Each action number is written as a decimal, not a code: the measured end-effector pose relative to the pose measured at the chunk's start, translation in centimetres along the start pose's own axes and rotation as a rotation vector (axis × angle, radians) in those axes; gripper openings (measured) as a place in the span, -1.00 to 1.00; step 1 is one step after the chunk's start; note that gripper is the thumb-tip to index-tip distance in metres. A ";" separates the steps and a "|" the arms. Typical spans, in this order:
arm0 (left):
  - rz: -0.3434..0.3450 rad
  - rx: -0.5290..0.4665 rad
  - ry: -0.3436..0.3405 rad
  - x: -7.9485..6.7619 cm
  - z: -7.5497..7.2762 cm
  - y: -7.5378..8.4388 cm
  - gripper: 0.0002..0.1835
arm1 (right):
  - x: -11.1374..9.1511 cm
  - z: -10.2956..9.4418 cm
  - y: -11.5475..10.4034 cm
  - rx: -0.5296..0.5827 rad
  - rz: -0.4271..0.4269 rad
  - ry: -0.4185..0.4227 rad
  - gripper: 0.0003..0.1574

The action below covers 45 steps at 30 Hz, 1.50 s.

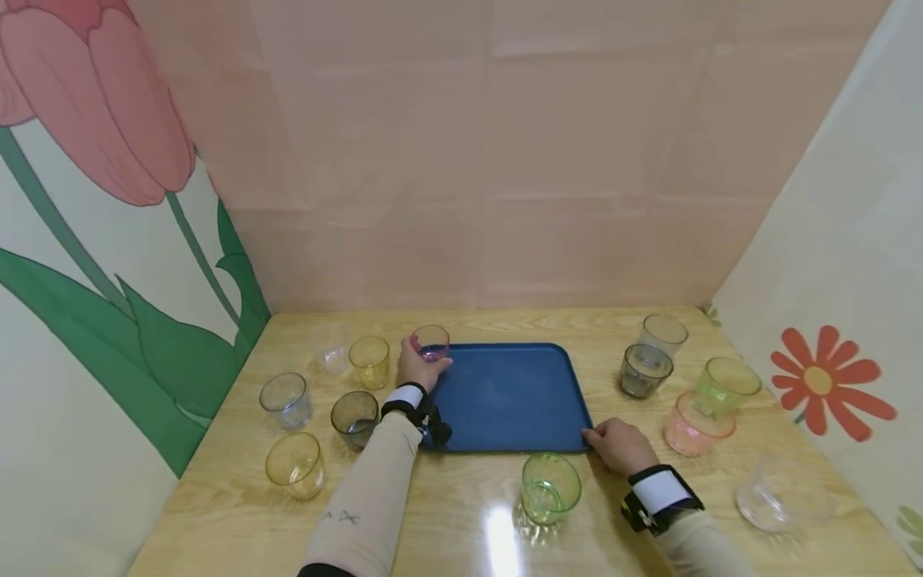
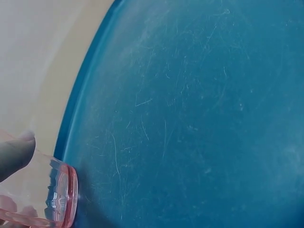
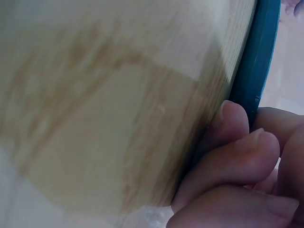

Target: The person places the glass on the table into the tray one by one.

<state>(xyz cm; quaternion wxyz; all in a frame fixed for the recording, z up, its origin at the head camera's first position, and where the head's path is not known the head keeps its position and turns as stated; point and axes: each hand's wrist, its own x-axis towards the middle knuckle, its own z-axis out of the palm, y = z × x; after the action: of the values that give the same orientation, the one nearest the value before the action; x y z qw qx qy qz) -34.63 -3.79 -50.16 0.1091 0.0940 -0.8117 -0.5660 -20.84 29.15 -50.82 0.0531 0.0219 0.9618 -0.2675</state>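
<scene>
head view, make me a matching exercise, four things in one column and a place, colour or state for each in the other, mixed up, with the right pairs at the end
Things
1. Tray
2. Left hand
3. Right hand
4. Green cup nearest the tray

Place, colour or state
A. Holds a pink cup
B. Stands on the table, in front of the tray's near edge
C. Dark blue, with a raised rim
D. Grips the tray at its near right corner

Right pairs: 1-C, 2-A, 3-D, 4-B
</scene>
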 end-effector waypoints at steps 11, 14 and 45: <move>-0.012 0.063 0.029 0.2 0.1 -0.1 -0.14 | -0.2 0.1 -0.1 0.003 0.013 0.003 -0.41; -0.018 0.068 0.021 0.3 0.1 -0.1 -0.13 | -0.2 0.1 -0.1 0.005 0.017 0.005 -0.41; -0.009 0.103 0.026 0.6 0.4 0.1 -0.03 | -0.3 -0.1 -0.1 0.022 0.036 -0.026 -0.39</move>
<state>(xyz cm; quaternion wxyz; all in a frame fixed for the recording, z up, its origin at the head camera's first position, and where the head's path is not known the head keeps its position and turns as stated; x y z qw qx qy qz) -35.36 -3.59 -50.19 0.1121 0.1108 -0.8379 -0.5225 -20.53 29.08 -50.62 0.0702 0.0363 0.9575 -0.2773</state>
